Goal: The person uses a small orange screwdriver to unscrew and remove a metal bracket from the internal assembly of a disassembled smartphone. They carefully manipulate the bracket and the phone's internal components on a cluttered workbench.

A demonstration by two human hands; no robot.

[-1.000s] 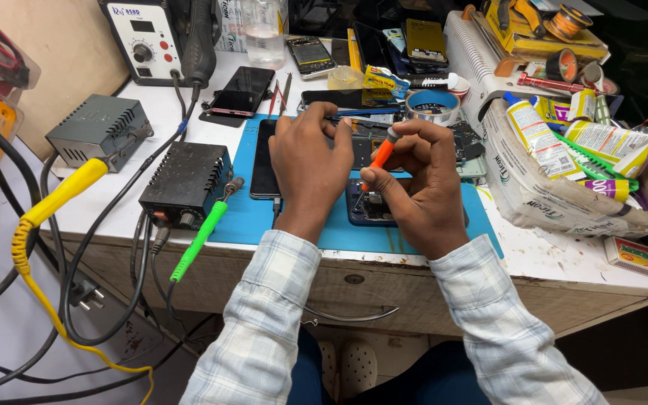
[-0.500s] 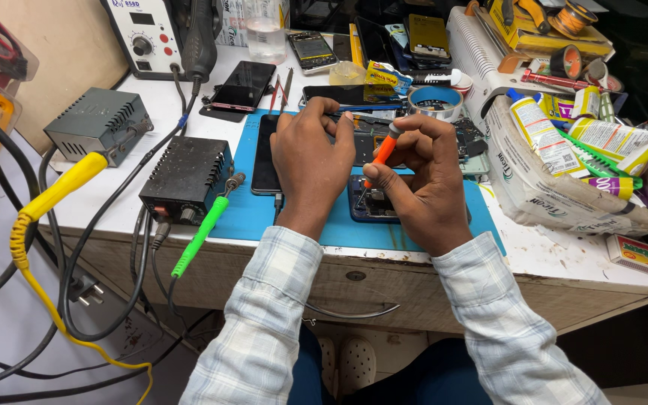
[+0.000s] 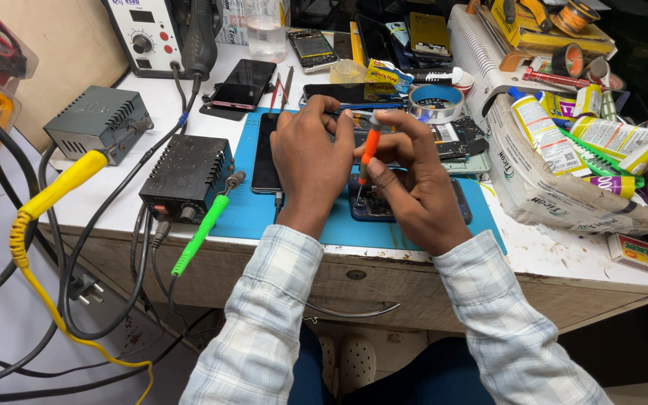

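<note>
On a cluttered white bench (image 3: 564, 251), a blue mat (image 3: 245, 206) carries an opened phone (image 3: 373, 206). The right hand (image 3: 421, 187) pinches an orange screwdriver (image 3: 369, 148) upright over it; the left hand (image 3: 310, 161) rests curled beside, its grasp hidden.

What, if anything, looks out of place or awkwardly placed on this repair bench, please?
The green-handled soldering iron juts off the front edge of the white workbench, its handle hanging over open air. The overstuffed white bag of tubes also slumps at the right edge. Nothing looks spilled.
</note>
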